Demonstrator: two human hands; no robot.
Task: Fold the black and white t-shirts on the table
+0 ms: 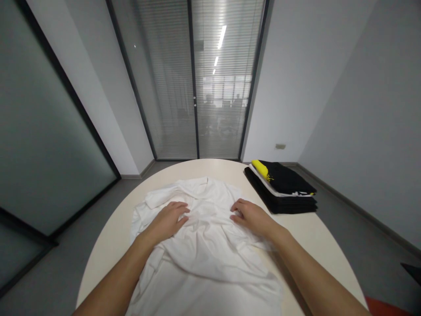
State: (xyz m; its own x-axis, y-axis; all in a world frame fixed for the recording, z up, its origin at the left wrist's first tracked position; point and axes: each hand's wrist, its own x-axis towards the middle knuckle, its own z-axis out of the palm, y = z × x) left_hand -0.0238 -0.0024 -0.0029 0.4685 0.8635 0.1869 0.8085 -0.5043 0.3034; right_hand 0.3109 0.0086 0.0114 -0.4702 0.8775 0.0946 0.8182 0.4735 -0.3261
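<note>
Left hand [171, 220] and right hand [251, 216] are making two in the head view, and I am counting one white T-shirt [204, 248] beneath them, one round table [105, 263] and one pile of folded garments [286, 177]. From my end I am seeing the left hand lying on the shirt's left half, about half open, fingers slightly bent and thumb standing apart, touching the cloth and grasping nothing. The right hand is curling more tightly on the right half, touching the cloth too; whether it is pinching a fold I cannot tell. The shirt is lying rumpled across the middle of the table, its neckline pointing to the far edge and its near end running out of the picture. The pile is sitting near the far right edge, well apart from the shirt, mostly black, with one yellow patch [259, 168] showing on top and a white layer showing beneath that.
</note>
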